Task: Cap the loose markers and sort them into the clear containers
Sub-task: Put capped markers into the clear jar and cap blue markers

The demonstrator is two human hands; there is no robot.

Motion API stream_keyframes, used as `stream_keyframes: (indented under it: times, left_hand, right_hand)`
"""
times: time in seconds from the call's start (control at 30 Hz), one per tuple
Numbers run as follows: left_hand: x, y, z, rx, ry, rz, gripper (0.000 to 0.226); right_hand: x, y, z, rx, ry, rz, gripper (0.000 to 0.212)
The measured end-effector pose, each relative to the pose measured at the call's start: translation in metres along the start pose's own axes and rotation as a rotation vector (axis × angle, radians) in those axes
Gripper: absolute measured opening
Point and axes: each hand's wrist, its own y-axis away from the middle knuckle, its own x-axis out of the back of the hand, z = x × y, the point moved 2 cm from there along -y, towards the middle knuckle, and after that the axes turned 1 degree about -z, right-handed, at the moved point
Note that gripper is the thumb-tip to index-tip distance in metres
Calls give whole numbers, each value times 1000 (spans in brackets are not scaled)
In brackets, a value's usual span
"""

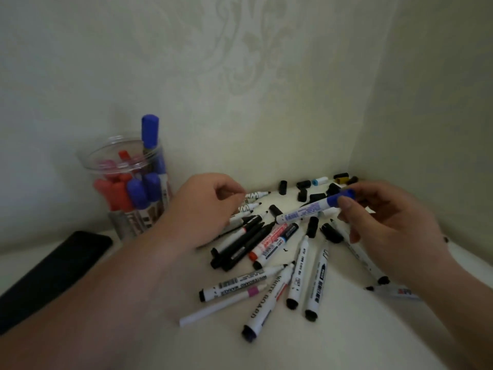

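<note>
- bench (pixel 346 343): pale, set in a wall corner
- jar (pixel 128 188): clear, back left, red and blue capped markers upright inside
- phone (pixel 53 273): dark, left edge
- markers (pixel 269 260): loose pile, centre
- caps (pixel 309 188): mostly black, scattered near back wall

left hand (pixel 202 206) hides marker (pixel 254 194) barrels; dark flat object (pixel 53 268) cut off at left edge.

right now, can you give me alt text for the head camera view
The right hand holds a blue-capped whiteboard marker by its cap end over a pile of loose markers and black caps on a pale surface. The left hand hovers beside it, near a clear container of red and blue markers.
</note>
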Motion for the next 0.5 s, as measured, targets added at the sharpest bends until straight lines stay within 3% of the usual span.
stream_keyframes:
  times: [0.13, 0.3, 0.5]
  left_hand:
    - [-15, 6, -23, -10, 23, 55, 17]
    - [-17, 8, -24, -109, -27, -12, 12]
    - [-14, 6, -29, -120, 0, -33, 13]
  right_hand:
    - [-2, 4, -6, -2, -7, 59, 14]
    - [-8, -4, -24, 27, -85, 141, 13]
    - [-44, -33, -103, 224, -151, 113, 12]
